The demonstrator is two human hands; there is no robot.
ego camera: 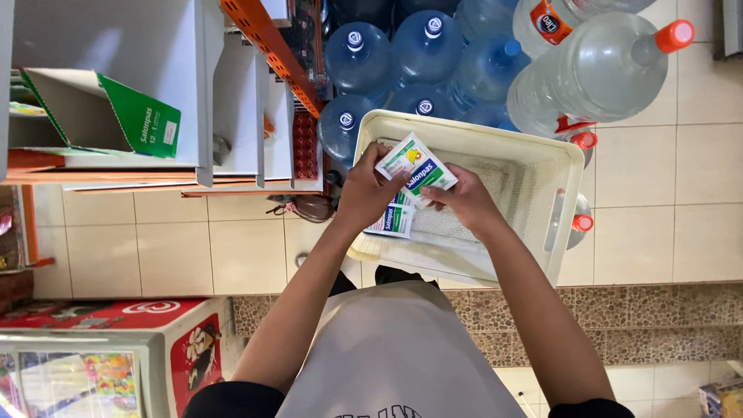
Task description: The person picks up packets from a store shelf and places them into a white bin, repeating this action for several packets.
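Shop interior seen from above the person's head: a floor of pale square tiles with a band of pebble-patterned tiles running across it near the person's body. At upper left stands a white shelf unit with an orange perforated rail; on it sits one opened cardboard display box, green on its outer face and plain inside. At lower left is one red-and-white freezer chest with a glass top. Beyond the hands lie large water bottles on their sides: about seven blue ones with white or blue caps, and at least two clear ones with orange caps, though the exact count is uncertain because they overlap. One cream plastic basket rests over the bottles, its meshed bottom bare apart from the hands working in it. The flat packets are white with green and blue panels and a small yellow mark; two can be made out, one lifted above the basket and one lower packet partly covered by the wrist, and whether more lie between them cannot be told. The left hand is closed around the packets' near-left edge, thumb on top. The right hand pinches the right edge of the upper packet between thumb and fingers. Both hands sit over the basket's left half.
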